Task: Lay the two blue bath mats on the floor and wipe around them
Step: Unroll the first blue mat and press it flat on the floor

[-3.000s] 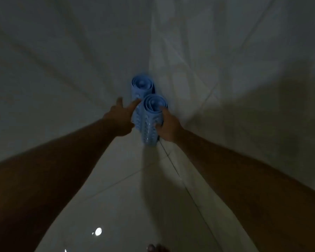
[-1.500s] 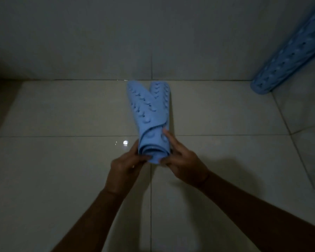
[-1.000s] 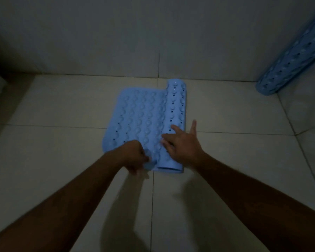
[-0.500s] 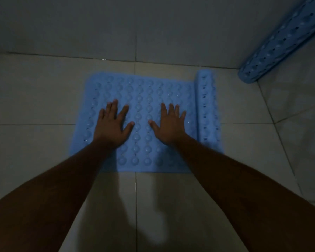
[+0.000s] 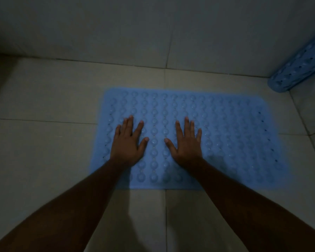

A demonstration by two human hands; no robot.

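One blue bath mat [image 5: 231,135] with rows of round bumps lies fully unrolled and flat on the tiled floor, close to the wall. My left hand [image 5: 128,142] presses flat on its left part, fingers straight and spread. My right hand [image 5: 186,140] presses flat on the mat's middle, fingers straight too. The second blue bath mat [image 5: 298,70] stays rolled up and leans in the corner at the far right, its upper part cut off by the frame edge.
Pale floor tiles [image 5: 44,142] surround the mat on the left and front. The wall [image 5: 153,30] runs just behind the mat. A second wall [image 5: 313,110] closes the corner on the right. The room is dim.
The mat's last rolled section on the right has unrolled and now lies flat. Both hands stay pressed flat on the mat, near where they were half a second ago.
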